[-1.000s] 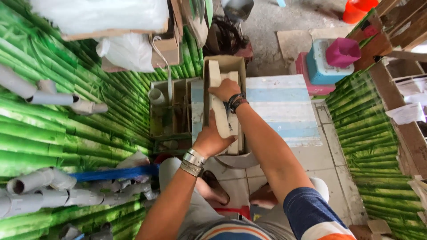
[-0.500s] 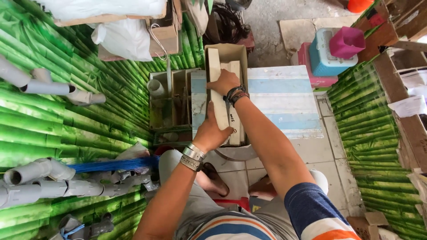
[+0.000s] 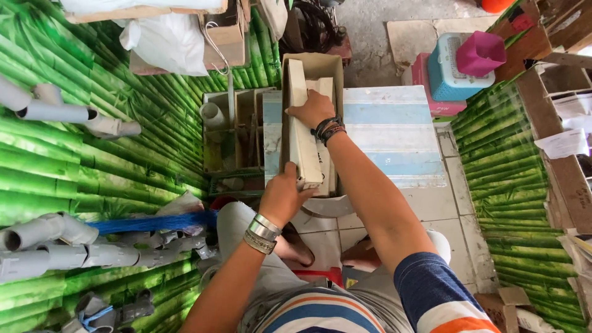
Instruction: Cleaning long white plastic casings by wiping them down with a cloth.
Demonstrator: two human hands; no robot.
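The long pale strip [image 3: 303, 132] has shifted little; both hands [image 3: 282, 196] grip its ends inside the box [image 3: 311, 65]

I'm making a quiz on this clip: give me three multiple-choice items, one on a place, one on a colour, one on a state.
1. Where does the long pale block lie?
A. in the cardboard box
B. on the floor
C. on the grey pipes

2. What colour is the small bin on the blue crate?
A. yellow
B. pink
C. black

3. How do the hands meet the block?
A. neither touches
B. one only
C. both grip it

Key: 1 A, the cardboard box walls surround it. 2 B, plainly pink. 3 C, left hand at the near end, right hand farther up.
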